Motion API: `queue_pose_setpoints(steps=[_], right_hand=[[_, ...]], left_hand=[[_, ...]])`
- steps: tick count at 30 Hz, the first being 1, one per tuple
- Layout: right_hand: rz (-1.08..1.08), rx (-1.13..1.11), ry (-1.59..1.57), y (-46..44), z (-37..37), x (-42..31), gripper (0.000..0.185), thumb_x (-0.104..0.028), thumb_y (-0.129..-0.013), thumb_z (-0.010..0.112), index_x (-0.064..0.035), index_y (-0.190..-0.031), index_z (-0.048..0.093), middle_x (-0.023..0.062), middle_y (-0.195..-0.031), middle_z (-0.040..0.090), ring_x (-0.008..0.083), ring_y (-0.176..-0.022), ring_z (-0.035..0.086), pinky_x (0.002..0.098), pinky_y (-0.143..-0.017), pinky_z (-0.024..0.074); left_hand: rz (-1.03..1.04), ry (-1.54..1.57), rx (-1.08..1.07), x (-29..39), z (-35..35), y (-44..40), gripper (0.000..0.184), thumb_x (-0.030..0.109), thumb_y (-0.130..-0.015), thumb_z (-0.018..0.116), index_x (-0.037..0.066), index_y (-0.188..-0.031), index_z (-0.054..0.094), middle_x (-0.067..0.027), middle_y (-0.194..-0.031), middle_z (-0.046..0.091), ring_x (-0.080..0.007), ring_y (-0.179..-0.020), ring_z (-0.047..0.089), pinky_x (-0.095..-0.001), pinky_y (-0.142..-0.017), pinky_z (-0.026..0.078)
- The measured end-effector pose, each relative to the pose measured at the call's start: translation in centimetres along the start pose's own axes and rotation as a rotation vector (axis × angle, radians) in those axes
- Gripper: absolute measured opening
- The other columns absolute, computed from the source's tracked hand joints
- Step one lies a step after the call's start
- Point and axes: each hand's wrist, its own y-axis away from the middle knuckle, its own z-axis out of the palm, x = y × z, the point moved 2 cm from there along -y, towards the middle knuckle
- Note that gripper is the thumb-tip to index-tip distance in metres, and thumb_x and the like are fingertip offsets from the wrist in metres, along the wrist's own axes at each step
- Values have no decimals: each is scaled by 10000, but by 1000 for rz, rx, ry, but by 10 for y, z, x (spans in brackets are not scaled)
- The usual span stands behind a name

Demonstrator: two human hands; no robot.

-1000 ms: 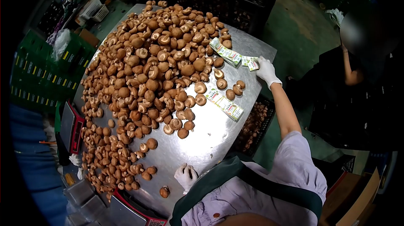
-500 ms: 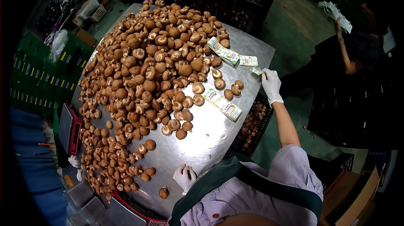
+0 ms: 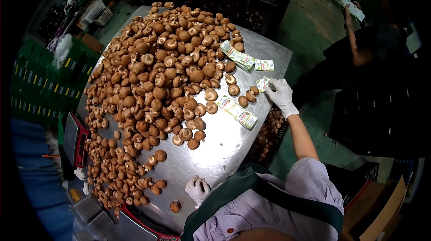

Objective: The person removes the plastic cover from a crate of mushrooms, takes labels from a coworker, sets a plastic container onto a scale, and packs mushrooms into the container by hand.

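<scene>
My right hand (image 3: 281, 97), in a white glove, pinches a small printed label (image 3: 262, 83) over the right side of the metal table. Just left of it, loose shiitake mushrooms (image 3: 243, 101) lie on the metal. One strip of labels (image 3: 238, 56) lies beyond the hand and a folded stack (image 3: 237, 112) nearer to me. My left hand (image 3: 197, 190), also gloved, rests at the table's near edge, its fingers loosely bent and apart, with no object visible in it. A lone shiitake mushroom (image 3: 175, 206) lies to its lower left.
A large heap of shiitake mushrooms (image 3: 157, 75) covers much of the metal table (image 3: 215, 151). Red-trimmed scales stand at the left (image 3: 74, 138) and near edge (image 3: 139, 227). Green crates (image 3: 45, 79) are stacked left. At the right, another person's hand holds a bundle of strips (image 3: 349, 5).
My right hand has moved left over the table with the label, closer to the loose mushrooms. My left hand stays put. The other person's bundle has shifted left and up.
</scene>
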Motion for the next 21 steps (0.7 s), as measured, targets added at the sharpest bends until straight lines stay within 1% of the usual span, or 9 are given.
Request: queue_pose_setpoints(steps=[3, 4, 7, 8, 10, 11, 13, 16, 21], right_hand=[[39, 40, 21, -23, 3, 17, 170, -241, -738, 658, -110, -845, 663, 108, -769, 613, 290, -807, 589, 417, -680, 492], [106, -44, 29, -35, -3, 16, 184, -204, -745, 627, -116, -903, 664, 108, -824, 628, 293, -860, 591, 422, -720, 492], [217, -135, 35, -62, 1, 34, 415, -173, -708, 639, -114, -1119, 623, 111, -1045, 647, 294, -996, 581, 384, -838, 487], [219, -133, 35, -70, 3, 40, 415, -173, -708, 639, -114, -1119, 623, 111, -1045, 647, 294, -996, 581, 384, -838, 487], [192, -212, 80, -80, 14, 54, 587, -192, -687, 663, -133, -1259, 542, 131, -1237, 567, 290, -1100, 544, 364, -947, 441], [193, -212, 80, -83, 19, 60, 587, -192, -687, 663, -133, -1259, 542, 131, -1237, 567, 290, -1100, 544, 364, -947, 441], [207, -333, 61, -88, 26, 64, 726, -231, -669, 696, -154, -1348, 451, 134, -1377, 448, 305, -1182, 485, 360, -1022, 385], [235, -466, 192, -91, 23, 56, 771, -263, -661, 713, -165, -1369, 425, 135, -1409, 405, 329, -1205, 455, 377, -1023, 383], [240, -554, 202, -98, 20, 55, 735, -277, -655, 726, -184, -1336, 468, 119, -1389, 425, 343, -1186, 457, 387, -1006, 397]], left_hand=[[-1, 8, -3, -2, 1, 2, 125, 94, -673, 651, 92, -779, 586, -115, -933, 594, -318, -773, 573, -421, -654, 428], [1, 7, -4, -2, 1, 2, 125, 94, -673, 651, 92, -779, 586, -115, -933, 594, -318, -773, 573, -421, -654, 428], [6, 6, -22, -1, 1, 1, 129, 94, -671, 653, 88, -782, 587, -115, -935, 595, -318, -781, 573, -423, -666, 428], [2, -5, -19, 0, 0, 0, 131, 96, -671, 655, 87, -783, 588, -115, -936, 596, -318, -784, 573, -424, -668, 428], [0, -17, -17, 0, -1, 1, 134, 97, -671, 657, 85, -785, 589, -115, -936, 597, -317, -786, 573, -424, -670, 428], [-2, -10, -21, -2, 0, 3, 136, 99, -670, 660, 85, -786, 590, -115, -936, 598, -319, -787, 572, -425, -670, 426], [-4, -3, -24, -2, 2, 3, 139, 101, -669, 662, 86, -788, 591, -115, -936, 599, -320, -789, 571, -426, -669, 425], [-6, -1, -21, -4, 3, 4, 138, 109, -672, 665, 91, -787, 592, -113, -932, 600, -321, -788, 569, -428, -666, 423], [-16, -31, -37, -5, 3, 7, 136, 118, -679, 663, 100, -794, 592, -104, -952, 598, -312, -823, 560, -429, -700, 414]])
